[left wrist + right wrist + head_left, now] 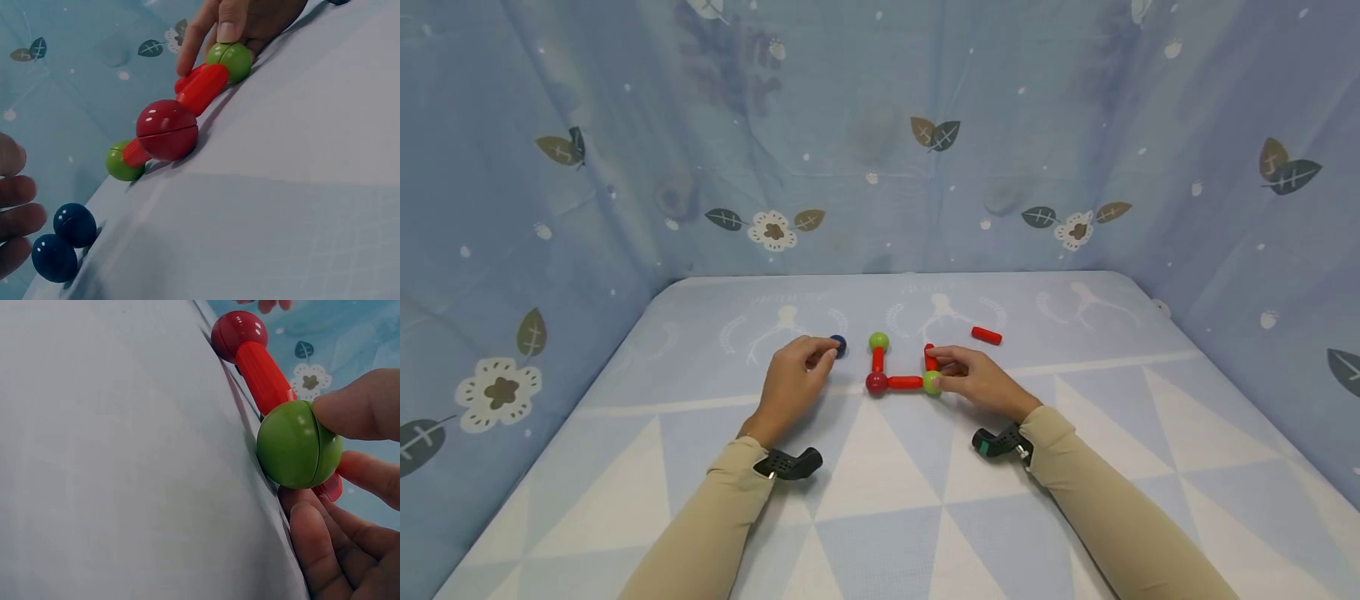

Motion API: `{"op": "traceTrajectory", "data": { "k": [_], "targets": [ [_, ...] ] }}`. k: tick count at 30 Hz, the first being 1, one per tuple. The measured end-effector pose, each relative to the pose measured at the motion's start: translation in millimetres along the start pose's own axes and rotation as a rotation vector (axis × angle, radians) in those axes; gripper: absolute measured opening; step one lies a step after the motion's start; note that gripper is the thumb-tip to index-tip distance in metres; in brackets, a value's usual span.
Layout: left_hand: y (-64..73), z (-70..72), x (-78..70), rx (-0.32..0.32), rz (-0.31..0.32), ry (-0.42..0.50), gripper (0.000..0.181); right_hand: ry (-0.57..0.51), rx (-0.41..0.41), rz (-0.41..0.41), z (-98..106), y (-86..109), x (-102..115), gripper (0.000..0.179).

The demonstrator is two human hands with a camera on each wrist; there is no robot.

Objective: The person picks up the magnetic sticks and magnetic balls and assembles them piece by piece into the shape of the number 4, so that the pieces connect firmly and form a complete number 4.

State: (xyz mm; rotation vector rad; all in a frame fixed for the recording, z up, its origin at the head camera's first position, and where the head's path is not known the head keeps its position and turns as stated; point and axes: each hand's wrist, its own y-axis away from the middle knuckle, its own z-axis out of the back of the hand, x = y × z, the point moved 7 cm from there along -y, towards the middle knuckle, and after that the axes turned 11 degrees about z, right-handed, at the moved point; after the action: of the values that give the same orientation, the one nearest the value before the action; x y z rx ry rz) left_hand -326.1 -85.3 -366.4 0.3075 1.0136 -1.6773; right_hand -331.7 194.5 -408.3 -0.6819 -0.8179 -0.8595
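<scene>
My right hand [983, 383] pinches a green ball [290, 445], its thumb on top of the ball and a fingertip by the short red rod [930, 358] behind it. From this green ball another red rod [905, 382] runs left to a red ball [876, 383]. A third red rod [877, 360] leads away from the red ball to a second green ball [878, 341]. Left of this frame, my left hand [793, 379] has its fingers loosely bent beside two dark blue balls [75, 225], which sit close together; in the head view its fingers partly cover them.
A loose red rod [987, 336] lies beyond my right hand. The table [880, 533] bears a pale cloth with triangles. Patterned blue curtain [865, 150] hangs at the back and both sides. Each wrist wears a black camera mount [788, 464].
</scene>
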Motion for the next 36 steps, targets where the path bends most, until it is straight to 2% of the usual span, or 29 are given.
{"op": "traceTrajectory", "data": {
  "k": [5,7,10,14,19,25,30,36],
  "targets": [
    [-3.4,15.0,15.8,-0.159,0.097,-0.026,0.015,0.02,-0.005,0.013,0,1.3,1,0.056],
    [-3.8,17.5,22.1,-0.189,0.14,-0.029,0.016,0.024,-0.006,0.018,0,1.9,0,0.055],
    [-4.2,18.2,29.5,-0.199,0.191,-0.035,0.016,0.022,-0.005,0.023,-1,2.1,-1,0.055],
    [-4.7,14.7,36.0,-0.163,0.242,-0.039,0.019,0.015,-0.007,0.021,-1,2.0,-2,0.054],
    [-4.1,5.0,41.8,-0.057,0.298,-0.056,0.028,0.019,-0.009,0.021,-1,2.0,-1,0.054],
    [-2.9,-2.7,43.1,0.033,0.317,-0.093,0.038,0.02,-0.011,0.022,-1,0.6,0,0.054],
    [-2.2,-5.5,43.5,0.069,0.322,-0.107,0.038,0.013,-0.016,0.015,-1,0.1,0,0.054],
    [-2.0,-5.1,41.9,0.07,0.309,-0.119,0.035,0.013,-0.02,0.001,-2,-0.6,-2,0.054]
  ]
}}
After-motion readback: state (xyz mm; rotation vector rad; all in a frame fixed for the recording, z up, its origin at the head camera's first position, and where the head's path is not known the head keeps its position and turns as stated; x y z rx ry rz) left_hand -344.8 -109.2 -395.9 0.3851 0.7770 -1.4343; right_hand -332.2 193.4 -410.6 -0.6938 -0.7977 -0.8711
